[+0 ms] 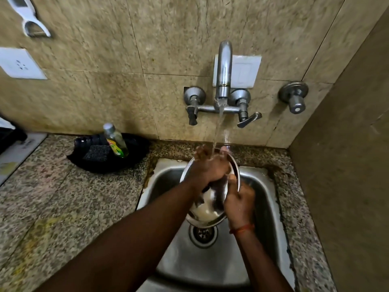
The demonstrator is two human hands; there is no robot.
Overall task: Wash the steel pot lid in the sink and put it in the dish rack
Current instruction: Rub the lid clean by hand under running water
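The round steel pot lid [207, 211] is held tilted over the steel sink [267, 199], its inner face towards me and wet. My right hand [239, 202] grips the lid's right rim from the side. My left hand [208, 166] lies flat on the lid's upper part, fingers spread, directly under the running water from the wall tap [223, 68]. The left hand and forearm hide much of the lid's top half. No dish rack is in view.
A black tray [139, 153] on the granite counter at the back left holds a dish-soap bottle [115, 140] and a dark scrub pad [96, 152]. Tap handles [248, 120] stick out of the tiled wall. A wall closes the right side. The drain [203, 234] sits below the lid.
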